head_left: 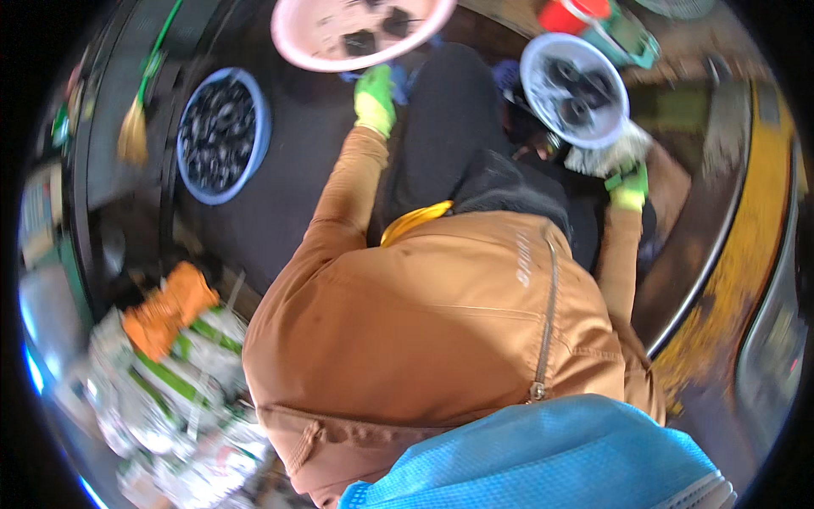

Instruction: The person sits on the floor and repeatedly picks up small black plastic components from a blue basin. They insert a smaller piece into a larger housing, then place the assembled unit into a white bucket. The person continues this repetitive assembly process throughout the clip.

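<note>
My left hand [375, 100], in a yellow-green glove, is at the near rim of a pink basin [297, 53] holding a few dark pieces. Its fingers are blurred, and I cannot tell whether they grip the rim. Close beside them is something blue, partly hidden. On the right, my gloved right hand [628, 185] has its fingers curled at the edge of a crumpled whitish bag [604, 158]. Just beyond that bag stands a pale blue basin [621, 110] with several dark, rounded pieces in it.
A blue tub [264, 136] full of shiny black pieces stands left. Farther left is a green-handled broom [134, 131]. White and green sacks [182, 373] with an orange cloth [170, 310] lie lower left. Red [570, 15] and teal [636, 47] containers stand far right, beyond a worn yellow edge [721, 280].
</note>
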`<action>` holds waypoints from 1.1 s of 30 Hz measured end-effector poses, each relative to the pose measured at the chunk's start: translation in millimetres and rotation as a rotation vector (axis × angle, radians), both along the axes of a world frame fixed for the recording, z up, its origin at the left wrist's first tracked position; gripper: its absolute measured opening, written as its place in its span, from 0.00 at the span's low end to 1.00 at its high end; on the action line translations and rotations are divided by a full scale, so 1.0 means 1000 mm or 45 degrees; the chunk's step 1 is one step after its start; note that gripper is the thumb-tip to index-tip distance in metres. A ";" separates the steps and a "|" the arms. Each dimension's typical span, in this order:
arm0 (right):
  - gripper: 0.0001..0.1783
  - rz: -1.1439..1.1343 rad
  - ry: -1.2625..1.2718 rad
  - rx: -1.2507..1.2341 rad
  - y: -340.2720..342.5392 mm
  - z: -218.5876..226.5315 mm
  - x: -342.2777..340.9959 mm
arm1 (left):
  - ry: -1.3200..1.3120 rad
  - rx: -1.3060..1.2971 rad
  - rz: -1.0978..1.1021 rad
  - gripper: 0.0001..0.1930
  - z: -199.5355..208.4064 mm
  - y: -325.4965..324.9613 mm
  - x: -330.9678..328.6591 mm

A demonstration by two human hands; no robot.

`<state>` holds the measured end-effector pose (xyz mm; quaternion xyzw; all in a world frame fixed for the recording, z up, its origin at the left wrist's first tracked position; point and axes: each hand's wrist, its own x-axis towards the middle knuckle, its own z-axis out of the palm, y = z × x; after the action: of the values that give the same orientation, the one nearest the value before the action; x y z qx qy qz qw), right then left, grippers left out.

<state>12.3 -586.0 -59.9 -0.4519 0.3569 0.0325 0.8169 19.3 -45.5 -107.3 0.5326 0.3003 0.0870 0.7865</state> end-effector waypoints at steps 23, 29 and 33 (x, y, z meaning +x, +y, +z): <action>0.14 0.124 -0.146 -0.147 0.038 0.019 -0.011 | -0.440 1.293 -1.538 0.29 0.039 -0.313 0.112; 0.17 0.585 -0.440 -0.831 0.074 0.027 -0.014 | -0.893 0.992 -1.116 0.31 0.141 -0.282 0.078; 0.19 0.367 -1.162 -0.677 0.100 0.045 -0.016 | -0.880 0.829 -1.130 0.39 0.180 -0.280 0.038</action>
<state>-3.2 -485.8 -14.7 -0.6554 -0.1034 -0.1464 0.7337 57.2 -325.3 72.7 0.7585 -0.2604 0.0069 0.5973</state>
